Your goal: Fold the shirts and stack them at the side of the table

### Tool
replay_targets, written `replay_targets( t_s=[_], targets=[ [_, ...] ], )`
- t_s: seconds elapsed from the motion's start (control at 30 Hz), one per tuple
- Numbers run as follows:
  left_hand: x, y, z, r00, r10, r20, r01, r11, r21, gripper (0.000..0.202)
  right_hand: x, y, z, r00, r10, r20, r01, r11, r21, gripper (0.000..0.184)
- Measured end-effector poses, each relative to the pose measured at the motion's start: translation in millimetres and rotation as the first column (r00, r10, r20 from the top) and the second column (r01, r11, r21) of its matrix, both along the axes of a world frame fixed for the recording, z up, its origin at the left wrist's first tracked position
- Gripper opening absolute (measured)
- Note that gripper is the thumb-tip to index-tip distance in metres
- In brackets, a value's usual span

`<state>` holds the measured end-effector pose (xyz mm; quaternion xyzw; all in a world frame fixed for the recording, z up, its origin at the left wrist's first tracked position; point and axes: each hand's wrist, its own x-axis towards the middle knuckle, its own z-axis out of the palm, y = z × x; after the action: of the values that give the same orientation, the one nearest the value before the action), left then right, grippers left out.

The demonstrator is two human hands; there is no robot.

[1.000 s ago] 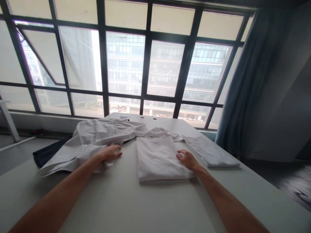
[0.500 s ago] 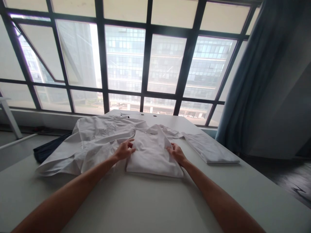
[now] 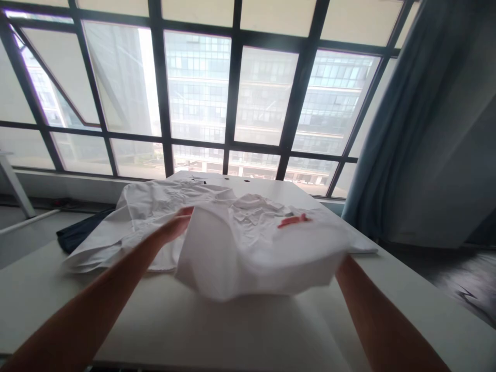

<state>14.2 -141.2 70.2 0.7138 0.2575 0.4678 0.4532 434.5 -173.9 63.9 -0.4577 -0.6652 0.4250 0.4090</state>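
A white shirt (image 3: 217, 253) is raised off the table between my two hands, its near edge sagging and blurred by motion. My left hand (image 3: 179, 225) is closed on its left edge, with some fingers behind the cloth. On the other side, the fingertips of my right hand (image 3: 294, 221) show beyond the fabric, blurred, while the shirt covers the rest of that hand and the wrist; it appears to grip the cloth from beneath. Just behind lies more rumpled white cloth (image 3: 251, 200), partly hidden by the raised shirt.
A crumpled pile of white garments (image 3: 155, 201) covers the table's left part. Dark cloth (image 3: 79, 230) hangs at the left edge. A folded white garment (image 3: 364, 244) lies to the right, mostly hidden. The white table (image 3: 248, 330) stands before windows; a blue curtain (image 3: 391, 155) hangs at right.
The folded shirt that lay flat has been lifted and spread wider. My left hand has moved left; my right hand has moved slightly right and up, and cloth now covers its wrist.
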Motion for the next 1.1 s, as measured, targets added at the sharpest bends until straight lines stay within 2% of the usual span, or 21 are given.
replay_targets(
  t_s=[0.07,0.13,0.23,0.3,0.4,0.47,0.57,0.63,0.73,0.83,0.9,0.93,1.0,1.07,1.1],
  targets=[
    [21.5,-7.2,-18.6,0.946,0.022,-0.322,0.028,0.988,0.151,0.036,-13.2,4.7,-9.2,0.984,0.003,0.176,-0.007,1.000,0.026,0.066],
    [46.5,-14.3,-39.6,0.831,0.087,-0.549,0.139,0.924,0.357,0.038,-29.0,9.5,-20.9,0.924,0.034,0.382,-0.051,0.998,0.032,0.069],
    [73.4,-22.4,-62.7,0.694,0.149,-0.705,0.352,0.784,0.512,0.044,-51.2,11.2,-39.0,0.805,0.072,0.589,-0.149,0.985,0.083,0.080],
    [80.9,-25.2,-68.0,0.631,0.230,-0.741,0.376,0.744,0.552,0.043,-62.5,10.2,-49.4,0.729,0.057,0.682,-0.189,0.975,0.120,0.088],
    [82.6,-26.0,-63.0,0.528,0.359,-0.770,0.310,0.762,0.569,0.040,-71.1,12.0,-59.6,0.669,0.088,0.738,-0.228,0.969,0.091,0.083],
    [80.5,-25.7,-56.3,0.453,0.382,-0.805,0.254,0.810,0.528,0.036,-70.4,16.5,-62.1,0.692,0.120,0.711,-0.268,0.958,0.099,0.065],
    [72.6,-24.4,-48.7,0.376,0.368,-0.851,0.146,0.883,0.446,0.036,-60.1,24.9,-60.2,0.760,0.089,0.644,-0.278,0.940,0.199,0.032],
    [62.4,-21.8,-46.1,0.369,0.356,-0.859,0.090,0.906,0.414,0.034,-46.3,29.5,-56.3,0.783,0.028,0.621,-0.244,0.933,0.265,0.017],
    [41.2,-14.8,-42.6,0.369,0.347,-0.862,0.002,0.927,0.375,0.031,-15.7,32.7,-48.5,0.761,-0.138,0.634,-0.109,0.936,0.336,0.013],
    [23.8,-9.6,-36.1,0.284,0.337,-0.897,-0.077,0.941,0.330,0.040,14.9,30.9,-39.8,0.651,-0.267,0.711,0.084,0.956,0.281,0.017],
    [21.8,-10.9,-31.6,0.254,0.345,-0.904,-0.064,0.938,0.341,0.048,24.2,27.8,-33.6,0.562,-0.295,0.773,0.179,0.956,0.234,0.019],
    [24.5,-13.0,-30.3,0.274,0.360,-0.892,-0.035,0.931,0.365,0.051,23.6,26.1,-30.7,0.529,-0.325,0.784,0.199,0.945,0.258,0.020],
    [35.5,-18.3,-30.7,0.368,0.373,-0.851,0.056,0.905,0.421,0.052,11.4,22.7,-26.7,0.509,-0.416,0.754,0.179,0.908,0.380,0.020],
    [49.6,-22.6,-35.5,0.462,0.338,-0.820,0.146,0.883,0.447,0.051,-12.3,19.2,-26.9,0.544,-0.459,0.702,0.105,0.868,0.486,0.026],
    [55.9,-23.8,-38.9,0.491,0.302,-0.817,0.188,0.879,0.438,0.049,-26.7,17.2,-29.0,0.581,-0.431,0.690,0.053,0.866,0.497,0.030]
  ],
)
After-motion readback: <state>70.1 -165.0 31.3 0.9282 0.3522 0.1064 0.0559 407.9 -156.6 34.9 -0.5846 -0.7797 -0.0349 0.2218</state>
